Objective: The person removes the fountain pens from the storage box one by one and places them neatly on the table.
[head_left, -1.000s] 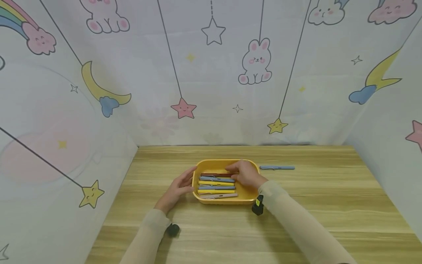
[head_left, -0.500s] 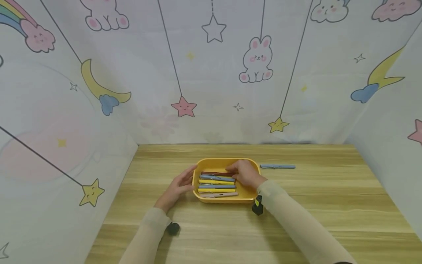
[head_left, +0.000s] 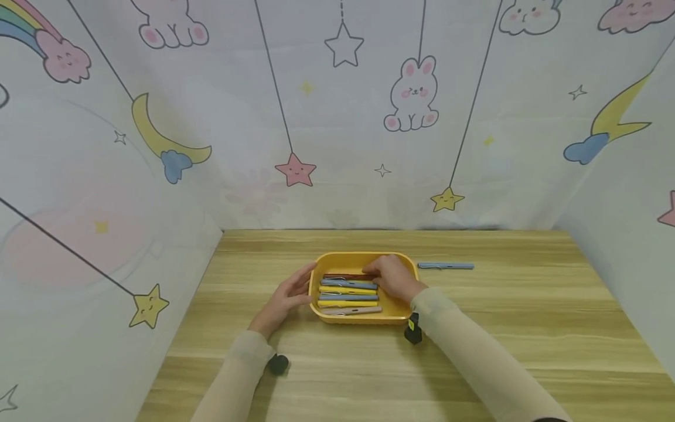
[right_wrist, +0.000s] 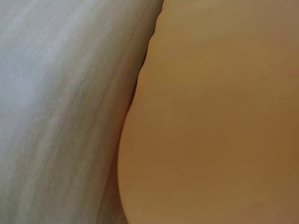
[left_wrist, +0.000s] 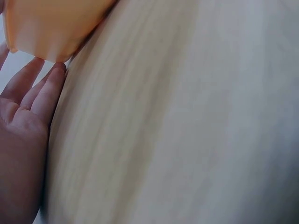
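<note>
A yellow plastic tray (head_left: 364, 320) sits on the table in the head view, with several pens lying in a row inside it. My left hand (head_left: 282, 302) rests against the tray's left end, its fingers fairly straight; in the left wrist view its fingertips touch the tray's outer wall (left_wrist: 51, 32). My right hand (head_left: 392, 277) reaches over the right end into the tray. Its fingers hold the right end of a dark brown pen (head_left: 343, 276), the rearmost in the row, and the fingertips are partly hidden. The tray's wall (right_wrist: 210, 116) fills much of the right wrist view.
A blue pen (head_left: 445, 266) lies on the wooden table (head_left: 527, 328) just right of the tray. In the tray, blue pens (head_left: 348, 298), yellow pens (head_left: 348, 304) and a greyish pen (head_left: 352, 311) lie side by side. A patterned white curtain (head_left: 337, 135) stands behind.
Both hands and the pens keep their places. Only the camera's view has shifted very slightly.
</note>
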Motion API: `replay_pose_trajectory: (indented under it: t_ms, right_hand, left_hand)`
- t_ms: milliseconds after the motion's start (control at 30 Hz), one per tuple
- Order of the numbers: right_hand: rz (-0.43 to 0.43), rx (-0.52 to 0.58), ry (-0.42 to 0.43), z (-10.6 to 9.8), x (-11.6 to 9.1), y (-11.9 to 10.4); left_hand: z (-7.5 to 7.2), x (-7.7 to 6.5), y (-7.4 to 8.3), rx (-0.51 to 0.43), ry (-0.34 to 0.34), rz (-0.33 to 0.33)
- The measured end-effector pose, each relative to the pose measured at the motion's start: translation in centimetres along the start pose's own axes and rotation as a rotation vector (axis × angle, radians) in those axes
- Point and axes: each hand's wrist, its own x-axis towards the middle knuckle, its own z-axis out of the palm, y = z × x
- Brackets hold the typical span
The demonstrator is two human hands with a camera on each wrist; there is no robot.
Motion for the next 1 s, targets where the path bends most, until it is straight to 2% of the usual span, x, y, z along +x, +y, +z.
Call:
replay_pose_trajectory:
  t_ms: [500,1000]
  right_hand:
    - [0.004,0.024,-0.003,0.01,-0.33,-0.26]
    - [0.038,0.147,0.02,-0.77,-0.84,-0.69]
  left_hand:
    - [-0.08,-0.17,-0.16,-0.012,-0.011,0.009]
    - [-0.14,-0.14,-0.06,0.012,-0.004,0.012]
